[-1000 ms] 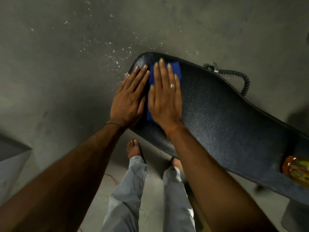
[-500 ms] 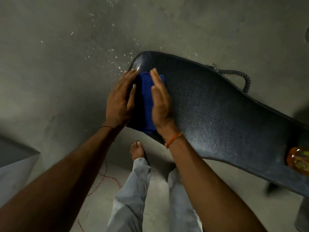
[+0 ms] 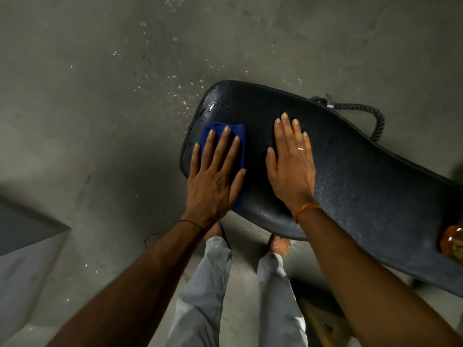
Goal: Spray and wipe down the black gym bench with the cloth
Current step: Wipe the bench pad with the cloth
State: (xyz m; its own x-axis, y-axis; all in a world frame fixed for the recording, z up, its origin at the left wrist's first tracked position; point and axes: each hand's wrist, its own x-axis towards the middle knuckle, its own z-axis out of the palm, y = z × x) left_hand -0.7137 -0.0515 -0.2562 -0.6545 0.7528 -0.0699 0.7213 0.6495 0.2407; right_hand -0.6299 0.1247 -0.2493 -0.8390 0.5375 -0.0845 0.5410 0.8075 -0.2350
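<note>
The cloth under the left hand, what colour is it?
Dark blue cloth, seen best in the head view.

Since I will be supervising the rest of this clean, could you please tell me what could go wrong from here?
The cloth under the left hand lies close to the wet end of the bench, so a hard stroke might push it off. The bottle lying farther along could be knocked off. The floor looks speckled with spray, and bare feet might slip.
</note>
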